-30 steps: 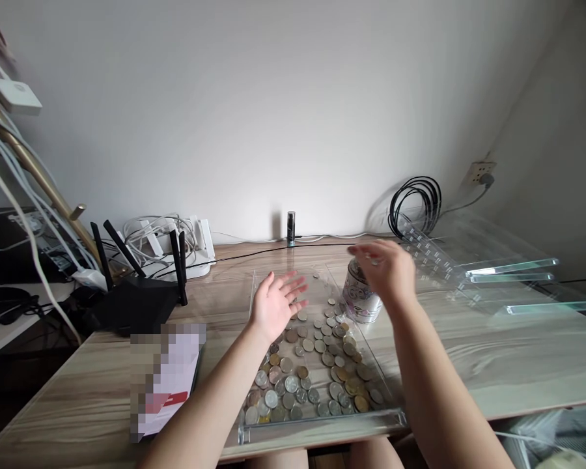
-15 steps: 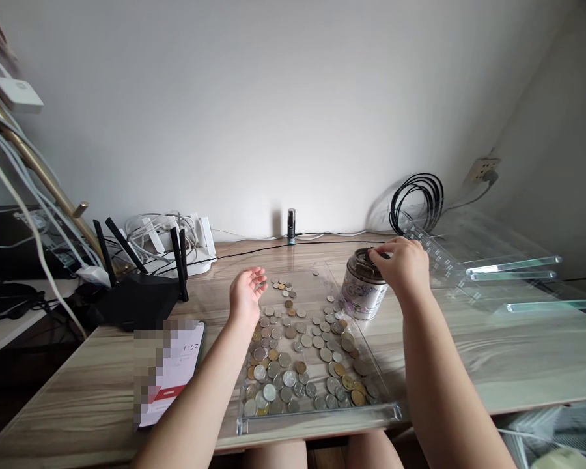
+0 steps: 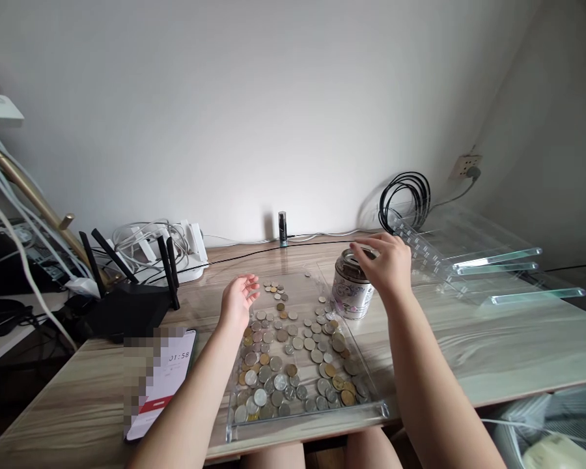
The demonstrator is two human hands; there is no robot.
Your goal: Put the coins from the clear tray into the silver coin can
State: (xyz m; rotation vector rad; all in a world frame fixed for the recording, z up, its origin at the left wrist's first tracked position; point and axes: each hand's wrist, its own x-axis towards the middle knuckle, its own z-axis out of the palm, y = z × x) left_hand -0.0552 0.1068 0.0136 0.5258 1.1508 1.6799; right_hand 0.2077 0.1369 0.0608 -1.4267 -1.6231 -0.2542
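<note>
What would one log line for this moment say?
left hand: raised near coins | right hand: over top of tin | tin: upright | coins: spread on clear tray

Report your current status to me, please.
Left hand loosely open beside coins. Right hand over tin; grip unclear. Coins spread on panel. No obstruction visible.

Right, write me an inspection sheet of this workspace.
Surface: wood-grain table, clear tray on it.
Work things: coins spread across the tray; patterned tin upright beside its right edge.
Clutter: phone, black router, small bottle, clear panels.
Grip: left hand half-curled, nothing seen in it; right hand at the tin's top, contact unclear.
Cables: white tangle behind the router, black coil by the wall.
Surroundings: pale wall; socket with plug in.
</note>
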